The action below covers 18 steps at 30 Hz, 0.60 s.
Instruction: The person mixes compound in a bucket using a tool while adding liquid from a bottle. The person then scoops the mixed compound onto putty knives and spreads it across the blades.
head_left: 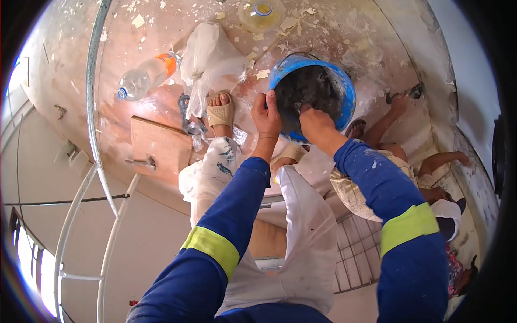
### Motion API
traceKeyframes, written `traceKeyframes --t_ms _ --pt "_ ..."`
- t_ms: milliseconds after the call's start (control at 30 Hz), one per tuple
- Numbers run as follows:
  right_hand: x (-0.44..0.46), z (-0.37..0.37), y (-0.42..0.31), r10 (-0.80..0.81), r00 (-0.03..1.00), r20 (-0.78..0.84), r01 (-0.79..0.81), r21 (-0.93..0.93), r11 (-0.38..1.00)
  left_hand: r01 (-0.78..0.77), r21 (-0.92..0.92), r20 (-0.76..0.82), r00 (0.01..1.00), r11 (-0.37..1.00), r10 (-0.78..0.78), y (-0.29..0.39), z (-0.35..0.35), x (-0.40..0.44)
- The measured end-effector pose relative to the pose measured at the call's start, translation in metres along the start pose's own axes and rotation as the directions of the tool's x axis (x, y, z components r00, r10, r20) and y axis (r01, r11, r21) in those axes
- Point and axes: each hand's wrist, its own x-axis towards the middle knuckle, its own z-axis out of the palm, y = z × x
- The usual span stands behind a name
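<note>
Blue plastic makes up the blue bucket [350, 97], which stands on the messy floor [371, 24] just past the person's feet. Dark grey stuff [307, 86] is inside it. The left hand [266, 116] is at the bucket's near left side. Its fingers are bent and its thumb points up by the rim, so it seems to pinch the edge. I cannot tell how hard. The right hand [319, 125] reaches over the near edge with its fingers curled in. I cannot tell what it pinches, because that part is hidden.

The bucket could tip if the right hand pushes hard and the left hand slips. Then grey stuff could spill on the sandal [221, 114]. Loose flakes [263, 74] lie close by, and some could fall in and make lumps. The thin plastic bag [207, 62] is beside the foot, so a step could slide on it. Another person's hand [399, 103] is low on the right, and a swinging elbow or a splash could hit that person.
</note>
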Motion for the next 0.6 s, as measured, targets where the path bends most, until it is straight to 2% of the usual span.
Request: traceKeyframes --t_ms 200,300,400,533,600 --pt "-0.032 -0.036 0.029 -0.114 0.991 0.072 0.113 0.016 0.993 -0.029 -0.068 -0.031 0.999 0.997 0.027 0.000 0.001 -0.001" --pt "-0.065 -0.069 0.044 0.018 0.995 0.096 -0.025 0.068 0.997 -0.023 -0.059 -0.028 0.999 0.998 0.021 0.003 0.000 -0.001" --pt "-0.041 -0.074 0.057 0.107 0.993 -0.046 -0.099 0.148 0.984 -0.015 -0.032 -0.018 1.000 0.999 0.015 0.002 0.000 0.000" --pt "0.033 -0.062 0.041 -0.003 1.000 -0.003 0.003 0.072 0.997 -0.017 -0.028 -0.031 0.999 0.999 0.016 0.013 -0.001 0.004" --pt "0.035 -0.048 0.030 -0.025 0.999 0.021 0.024 0.079 0.997 0.013 -0.052 -0.011 1.000 0.999 -0.013 0.017 -0.001 -0.002"
